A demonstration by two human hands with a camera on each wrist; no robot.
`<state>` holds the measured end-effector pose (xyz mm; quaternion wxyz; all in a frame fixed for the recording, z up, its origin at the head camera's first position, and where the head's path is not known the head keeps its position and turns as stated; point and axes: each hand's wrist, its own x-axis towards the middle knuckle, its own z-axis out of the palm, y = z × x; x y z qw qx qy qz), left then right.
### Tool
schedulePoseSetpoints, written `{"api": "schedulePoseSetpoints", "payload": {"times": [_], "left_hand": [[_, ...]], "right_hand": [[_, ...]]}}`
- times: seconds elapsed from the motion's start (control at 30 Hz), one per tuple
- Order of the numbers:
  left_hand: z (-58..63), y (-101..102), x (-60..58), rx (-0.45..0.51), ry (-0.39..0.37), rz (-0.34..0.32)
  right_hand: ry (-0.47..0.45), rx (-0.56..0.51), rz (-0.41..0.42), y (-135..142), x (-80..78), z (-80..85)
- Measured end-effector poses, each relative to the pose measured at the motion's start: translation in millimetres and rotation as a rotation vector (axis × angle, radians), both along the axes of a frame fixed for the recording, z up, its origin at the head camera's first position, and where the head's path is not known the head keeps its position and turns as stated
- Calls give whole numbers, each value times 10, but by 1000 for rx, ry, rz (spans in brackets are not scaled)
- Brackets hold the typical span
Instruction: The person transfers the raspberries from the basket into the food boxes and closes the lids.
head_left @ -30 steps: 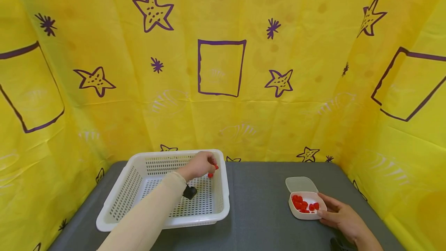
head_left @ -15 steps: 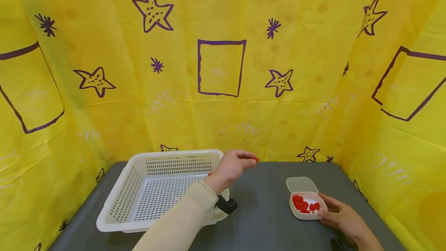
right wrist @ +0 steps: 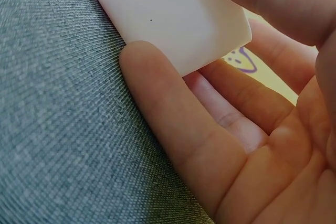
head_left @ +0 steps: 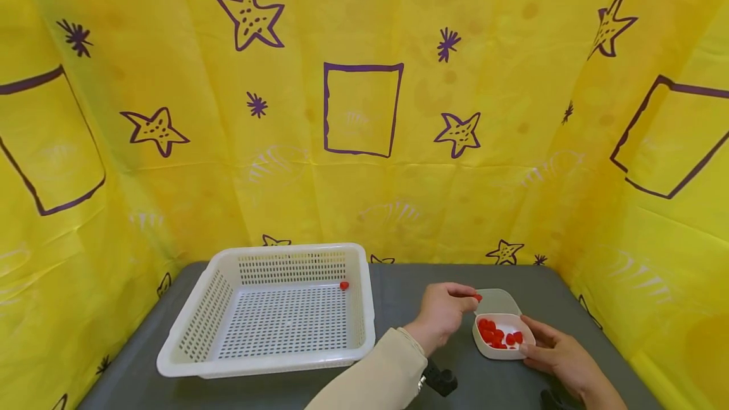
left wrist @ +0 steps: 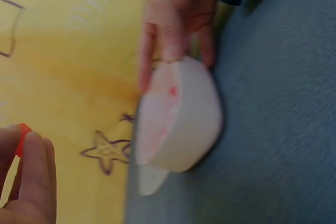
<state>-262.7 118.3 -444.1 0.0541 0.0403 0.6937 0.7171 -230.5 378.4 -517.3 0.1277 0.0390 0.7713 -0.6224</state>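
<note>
My left hand (head_left: 444,312) pinches a small red raspberry-like berry (left wrist: 22,139) between thumb and fingertips, raised beside the box's flipped-back lid (head_left: 497,300). In the head view that berry shows just past the fingertips. A small white box (head_left: 491,352) stands on the table with several similar red berries (head_left: 490,333) inside. At its right side my right hand (head_left: 560,356) grips the box, thumb at the near rim and fingers behind. The right wrist view shows the fingers against the box's white wall (right wrist: 173,19). One red berry (head_left: 344,285) lies in the white basket's far right corner.
The large white perforated basket (head_left: 369,309) stands on the left of the dark grey table (head_left: 398,290). Yellow patterned cloth (head_left: 364,207) closes off the back and both sides. A black wrist camera (head_left: 441,379) sits on the left wrist.
My left hand has lifted a berry out of the basket and carried it right, over the basket's edge, to the box. The right hand keeps its hold on the box.
</note>
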Motion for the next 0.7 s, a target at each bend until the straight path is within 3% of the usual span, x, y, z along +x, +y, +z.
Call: {"api": "schedulePoseSetpoints", "payload": {"times": [0.2, 0.33, 0.5, 0.7], "left_hand": [[-276, 282, 25, -30, -2, 45], [-389, 393, 60, -89, 4, 45], [-472, 457, 97, -146, 24, 34], [-497, 476, 115, -152, 42, 15]], "right_hand": [[8, -6, 5, -8, 16, 8], [12, -10, 5, -14, 17, 15], [23, -20, 21, -10, 12, 12], [32, -27, 28, -4, 19, 7]]}}
